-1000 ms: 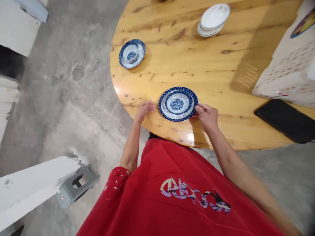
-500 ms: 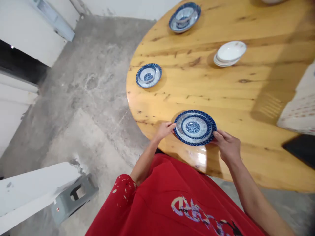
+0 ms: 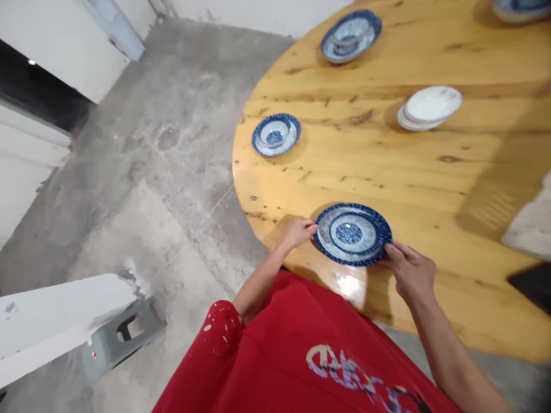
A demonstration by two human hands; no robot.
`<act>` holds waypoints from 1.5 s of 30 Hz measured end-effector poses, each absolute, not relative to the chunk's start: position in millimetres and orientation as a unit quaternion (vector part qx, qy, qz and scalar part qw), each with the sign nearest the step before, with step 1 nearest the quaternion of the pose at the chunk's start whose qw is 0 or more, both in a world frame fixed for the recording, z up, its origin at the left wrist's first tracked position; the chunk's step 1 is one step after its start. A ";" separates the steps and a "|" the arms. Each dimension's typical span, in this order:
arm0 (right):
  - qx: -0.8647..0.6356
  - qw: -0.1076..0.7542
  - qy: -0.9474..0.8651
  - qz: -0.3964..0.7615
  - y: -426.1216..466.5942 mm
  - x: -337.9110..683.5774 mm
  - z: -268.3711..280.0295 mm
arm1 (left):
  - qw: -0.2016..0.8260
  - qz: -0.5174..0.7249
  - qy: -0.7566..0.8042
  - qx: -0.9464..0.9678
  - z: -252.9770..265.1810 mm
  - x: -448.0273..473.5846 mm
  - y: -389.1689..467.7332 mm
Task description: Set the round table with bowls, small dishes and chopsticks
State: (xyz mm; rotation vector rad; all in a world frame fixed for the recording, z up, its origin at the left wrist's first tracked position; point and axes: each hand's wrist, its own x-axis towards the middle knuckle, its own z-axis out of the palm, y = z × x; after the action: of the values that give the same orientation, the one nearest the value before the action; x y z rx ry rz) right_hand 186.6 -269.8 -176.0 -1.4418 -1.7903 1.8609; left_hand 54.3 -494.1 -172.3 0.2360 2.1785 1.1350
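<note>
A blue-and-white patterned plate with a dark blue rim is between my two hands at the near edge of the wooden table. On its left rim, the fingers of my left hand are closed in a pinch. My right hand grips the opposite rim, thumb on top and fingers partly hidden below. Whether the plate's underside touches the tabletop I cannot tell.
A bowl on a blue-rimmed plate sits near the left edge; another blue-rimmed plate with a bowl stands farther back. Stacked white bowls are right of centre. A white perforated basket is at right, a grey stool on the floor.
The camera view has shifted, so the table and dishes appear slightly lower and farther right. Both hands keep their hold on the plate's rim.
</note>
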 end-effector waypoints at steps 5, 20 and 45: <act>-0.428 0.094 -0.628 0.643 -267.7 185.9 -178.6 | 0.340 0.464 0.813 0.092 -183.3 49.1 -494.3; -0.406 0.091 -0.639 0.647 -270.4 191.3 -186.9 | 0.346 0.477 0.803 0.090 -184.3 45.0 -497.7; -0.435 0.065 -0.603 0.665 -238.4 156.4 -174.9 | 0.342 0.528 0.777 0.011 -167.2 27.9 -514.7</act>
State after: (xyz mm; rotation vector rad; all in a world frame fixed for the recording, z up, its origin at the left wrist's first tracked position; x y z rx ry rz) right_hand 156.4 -238.4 -174.9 -1.3131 -1.8196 2.0081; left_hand 27.9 -514.7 -167.2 0.0293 2.0218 1.3726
